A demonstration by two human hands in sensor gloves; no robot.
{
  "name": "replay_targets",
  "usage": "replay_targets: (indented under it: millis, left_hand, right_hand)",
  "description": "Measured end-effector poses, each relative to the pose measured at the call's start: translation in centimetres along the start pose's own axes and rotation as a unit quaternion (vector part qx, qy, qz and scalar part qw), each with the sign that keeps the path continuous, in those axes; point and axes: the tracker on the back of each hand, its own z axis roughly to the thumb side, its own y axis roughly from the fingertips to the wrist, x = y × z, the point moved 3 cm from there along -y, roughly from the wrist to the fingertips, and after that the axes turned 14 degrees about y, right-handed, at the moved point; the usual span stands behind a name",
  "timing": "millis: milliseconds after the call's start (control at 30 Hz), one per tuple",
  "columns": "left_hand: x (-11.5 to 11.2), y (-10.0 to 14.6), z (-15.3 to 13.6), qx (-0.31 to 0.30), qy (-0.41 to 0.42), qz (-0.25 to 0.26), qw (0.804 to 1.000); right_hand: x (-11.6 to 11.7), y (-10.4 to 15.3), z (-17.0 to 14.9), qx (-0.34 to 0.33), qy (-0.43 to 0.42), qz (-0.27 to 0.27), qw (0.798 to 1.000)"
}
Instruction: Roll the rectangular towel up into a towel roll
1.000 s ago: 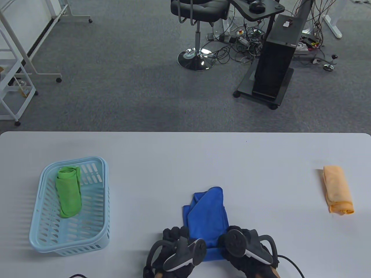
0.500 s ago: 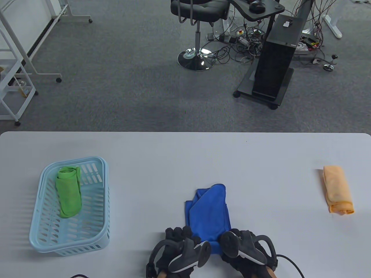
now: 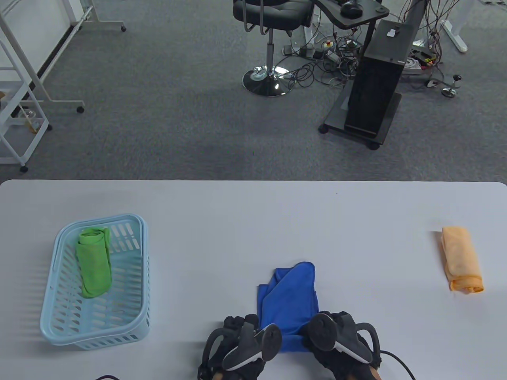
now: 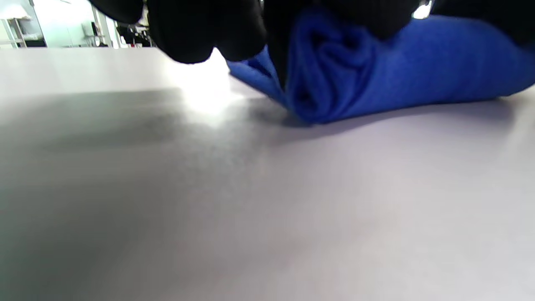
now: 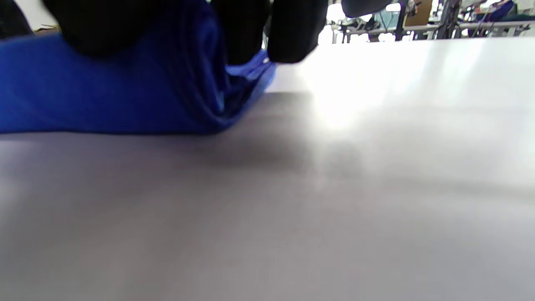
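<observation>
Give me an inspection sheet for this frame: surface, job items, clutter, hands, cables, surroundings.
Surface: pale grey table, matte.
Job's things: blue towel, near end rolled, far end loose and skewed.
Clutter: green towel roll in light blue basket; orange towel roll at right.
Hands: left hand and right hand press the roll's ends; fingers touch the cloth.
Cables: black glove lead on table; tangle on floor.
Surroundings: office chair, black stand, white rack.

office or lab, grey carpet [image 3: 158, 99], swivel chair [image 3: 269, 23], tangled cables [image 3: 324, 67] (floor)
</observation>
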Motion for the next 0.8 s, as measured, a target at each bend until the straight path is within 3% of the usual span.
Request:
replay_targets:
  millis: [133, 233, 367, 567, 667, 800]
  left_hand:
    - [0.2, 0.1, 0.2, 0.004, -0.018, 0.012, 1.000]
    - [0.0, 0.0, -0.1, 0.011, -0.024, 0.014, 1.000]
    - [0.5, 0.0, 0.7, -0.022, -0.041, 0.077, 0.996]
    - [-0.1, 0.3, 0.8, -0.035, -0.014, 0.017, 0.999]
    - [-0.9, -0.1, 1.2, -0.014, -0.081, -0.009, 0.997]
    - [-0.5, -0.2, 0.9, -0.018, -0.026, 0.007, 0.999]
  right_hand:
    - [-0.4, -0.2, -0.4, 0.003, -0.080, -0.018, 0.997]
    - [-0.1, -0.5, -0.4, 0.003, -0.054, -0.018, 0.998]
    - [-0.2, -0.5, -0.4, 0.022, -0.037, -0.028, 0.999]
    - [0.9, -0.6, 0.2, -0.002, 0.014, 0.048, 0.999]
    - [0.8, -0.7, 0.3, 0.012, 0.010, 0.034, 0.999]
    - [0.9, -0.5, -0.3, 0.002, -0.008, 0.025, 1.000]
